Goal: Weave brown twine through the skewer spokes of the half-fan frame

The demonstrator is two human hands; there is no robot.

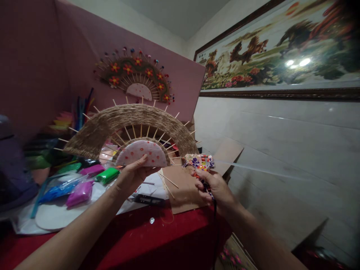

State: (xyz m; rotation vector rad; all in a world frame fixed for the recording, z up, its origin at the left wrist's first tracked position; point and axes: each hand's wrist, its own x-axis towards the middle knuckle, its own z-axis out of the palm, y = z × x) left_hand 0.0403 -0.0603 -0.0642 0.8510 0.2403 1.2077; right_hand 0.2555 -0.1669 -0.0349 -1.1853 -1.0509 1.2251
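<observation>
My left hand [132, 176] holds up a half-round woven fan [132, 123] by its pink dotted centre piece. Jute twine is wound through wooden sticks that poke out around its rim. My right hand [213, 187] grips a glue gun [199, 162] with a flowered pattern, its nozzle touching the fan's lower right edge. A clear glue stick [253, 169] juts out of the gun's back to the right. A finished fan [136, 75] with red flowers hangs on the pink board behind.
A red-covered table [157, 232] holds bags of coloured clay [81, 183], loose sticks, a black tool [147, 200] and a cardboard sheet [185, 187]. Coloured pipe cleaners stand at the back left. A framed horse picture [281, 48] hangs on the tiled wall at right.
</observation>
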